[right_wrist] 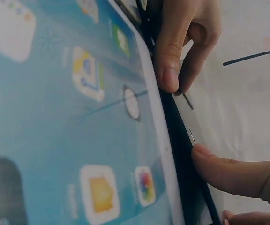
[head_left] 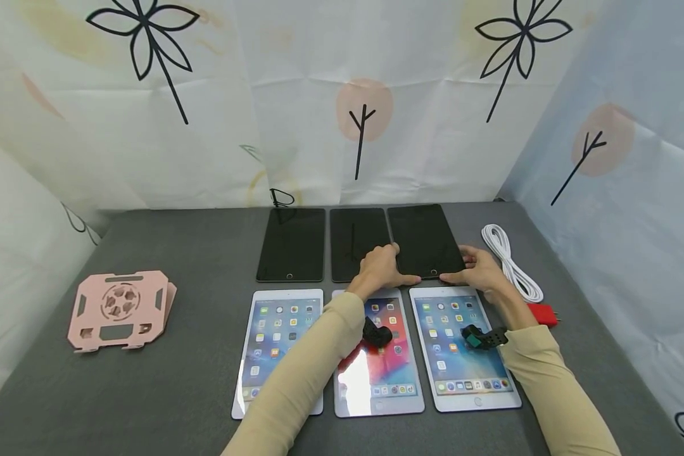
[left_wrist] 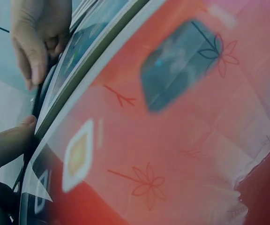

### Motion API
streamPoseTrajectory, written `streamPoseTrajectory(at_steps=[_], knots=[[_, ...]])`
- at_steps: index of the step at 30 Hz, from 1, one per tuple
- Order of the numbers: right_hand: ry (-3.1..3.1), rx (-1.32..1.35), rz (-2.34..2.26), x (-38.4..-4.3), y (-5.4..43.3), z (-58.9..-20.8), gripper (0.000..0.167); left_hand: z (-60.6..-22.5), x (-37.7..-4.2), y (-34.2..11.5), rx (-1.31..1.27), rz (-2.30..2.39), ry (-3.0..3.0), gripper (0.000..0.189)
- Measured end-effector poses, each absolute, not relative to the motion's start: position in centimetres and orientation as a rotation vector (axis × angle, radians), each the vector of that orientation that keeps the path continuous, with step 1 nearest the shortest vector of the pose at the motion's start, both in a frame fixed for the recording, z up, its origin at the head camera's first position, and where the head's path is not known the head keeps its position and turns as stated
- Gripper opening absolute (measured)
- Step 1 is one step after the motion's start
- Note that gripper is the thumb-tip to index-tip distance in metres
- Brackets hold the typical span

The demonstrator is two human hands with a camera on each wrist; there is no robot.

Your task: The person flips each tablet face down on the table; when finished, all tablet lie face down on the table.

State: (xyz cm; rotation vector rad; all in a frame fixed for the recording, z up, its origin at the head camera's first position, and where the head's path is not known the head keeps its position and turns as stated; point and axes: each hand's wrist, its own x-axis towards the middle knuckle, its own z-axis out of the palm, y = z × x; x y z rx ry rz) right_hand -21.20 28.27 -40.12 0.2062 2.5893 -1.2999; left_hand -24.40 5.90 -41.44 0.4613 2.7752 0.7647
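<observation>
middle black tablet [head_left: 354, 240] partly behind left hand [head_left: 379, 268], app labels [right_wrist: 71, 201] blurred

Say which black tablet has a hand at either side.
The rightmost black tablet: the left hand grips its left side, the right hand its right. The middle black tablet and leftmost black tablet do not lie between the hands.

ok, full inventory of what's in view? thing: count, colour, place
Dark tablets: 3, black, back row
Lit tablets: 3, white-framed, front row
Cable: 1, white, coiled, right of back row
Plug: 1, red, beside the cable's near end
Slotted panel piece: 1, pink, table's left side
Table: 1, grey, beneath the items
Cloth: count unclear, pale with prints, back and sides
Wrist devices: 2, black, one per wrist
Sleeves: 2, tan, both arms
Hands: 2, bare, gripping the rightmost dark tablet
</observation>
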Motion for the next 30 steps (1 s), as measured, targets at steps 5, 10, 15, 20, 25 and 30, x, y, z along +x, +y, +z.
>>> streamPoseTrajectory(at_steps=[5, 10, 15, 20, 25, 30], knots=[[2.608, 0.185, -1.39, -20.9, 28.2, -39.4, 0.091, -41.4, -24.1, 6.3, 0.419, 0.895, 2.742, 0.082], [2.601, 0.144, -1.446, -20.6, 28.3, -38.7, 0.092, -41.2, -23.9, 6.8, 0.405, 0.927, 2.734, 0.078], [2.614, 0.108, -1.448, -20.5, 28.5, -38.3, 0.092, -41.0, -23.6, 7.2, 0.444, 0.879, 2.755, 0.079], [2.625, 0.101, -1.455, -20.4, 28.5, -38.2, 0.092, -41.0, -23.5, 7.3, 0.459, 0.851, 2.767, 0.086], [2.64, 0.062, -1.486, -20.3, 28.4, -37.9, 0.091, -41.1, -23.4, 7.4, 0.462, 0.855, 2.769, 0.089], [2.668, 0.041, -1.484, -20.3, 28.2, -37.5, 0.089, -41.2, -23.5, 7.4, 0.457, 0.885, 2.756, 0.088]])
